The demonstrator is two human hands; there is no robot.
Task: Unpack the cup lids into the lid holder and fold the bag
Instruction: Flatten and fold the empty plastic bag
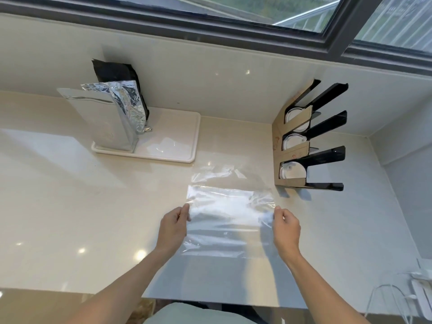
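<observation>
— Pale cream stone countertop [58,206] under a dark-framed window [334,40]: what stands on the left?

— On the left, a white rectangular plastic tray [173,139] carries three upright pouches: a matte silver foil pouch [102,118] in front, a crinkled shiny foil pouch [128,101] just behind it, and a black pouch [117,72] at the back against the wall.

— And at the centre?

— A clear, empty plastic bag [229,213] lies spread on the counter, its far part wrinkled, its near part smooth. The left hand [174,226] pinches the bag's left edge between thumb and fingers; the right hand [286,226] pinches the right edge the same way. Both hands are closed on the film, held level with each other, with the bag stretched between them.

— Where are the lids?

— To the right, a black acrylic lid holder with brown cardboard facing [306,141] stands near the corner of the wall, just beyond the bag's far right corner. Its three compartments each hold white round cup lids [292,171], visible edge-on through the openings.

— Anything further right?

— White cables and a white power strip [418,288] at the counter's near right edge
</observation>
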